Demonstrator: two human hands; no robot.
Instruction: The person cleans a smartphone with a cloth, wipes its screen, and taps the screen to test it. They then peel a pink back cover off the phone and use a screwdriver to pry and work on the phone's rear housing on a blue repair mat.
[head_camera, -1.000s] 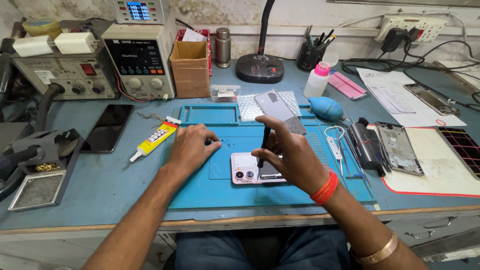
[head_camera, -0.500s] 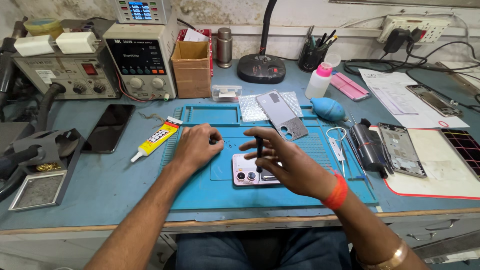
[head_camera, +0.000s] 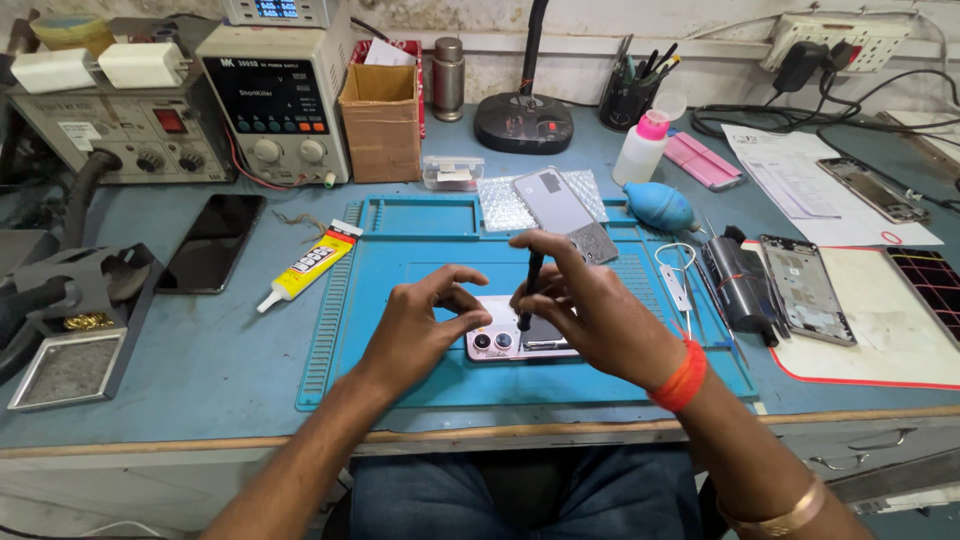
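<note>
Right hand (head_camera: 590, 315) holds screwdriver (head_camera: 530, 285) over blue mat (head_camera: 400, 370).

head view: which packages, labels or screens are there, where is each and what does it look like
Grey bench power supply, back left: dark panel, lit display.
Brown cardboard box, right of it: open top.
Yellow glue tube, left of blue mat: black print, white cap.
Black phone, far left: dark screen, face up.
White squeeze bottle, back centre: pink cap.
Printed white sheet, back right: flat.
</note>
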